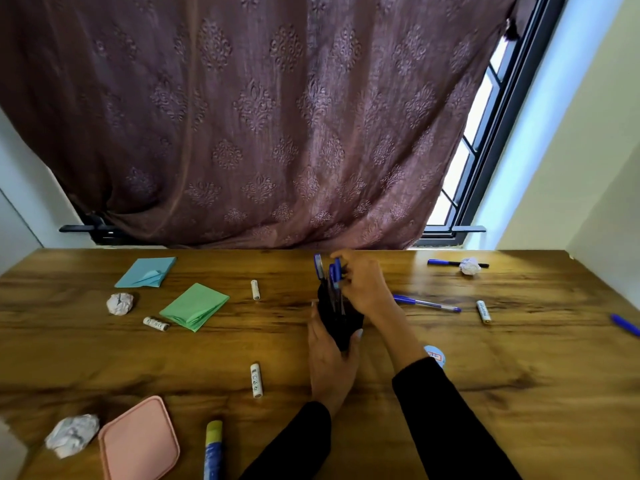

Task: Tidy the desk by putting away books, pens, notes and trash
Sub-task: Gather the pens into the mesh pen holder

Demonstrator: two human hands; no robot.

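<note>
While the left hand grips the lower part of a black pen holder near the middle of the wooden counter, the right hand curls its fingers round the blue pens that stick up out of the holder's mouth. Both arms wear black sleeves, and the right forearm partly covers a small round blue-and-white object lying on the counter just beside it.

To the right of the holder, a blue pen lies loose on the wood, with a white cylinder near its tip. Farther back, another blue pen lies touching a crumpled paper ball. A third blue pen shows at the right edge of the view.

To the left, a blue note pad and a green note pad lie apart from each other, with a second paper ball between them and the counter's left side. Small white cylinders lie scattered: one behind the green pad, one just beside its near corner, one left of the left wrist. Near the front edge lie a third paper ball, a pink square lid or tray just beside it, and a stick with a yellow cap and blue body.

A patterned brown curtain hangs behind the counter, leaving a strip of window uncovered at the right.
</note>
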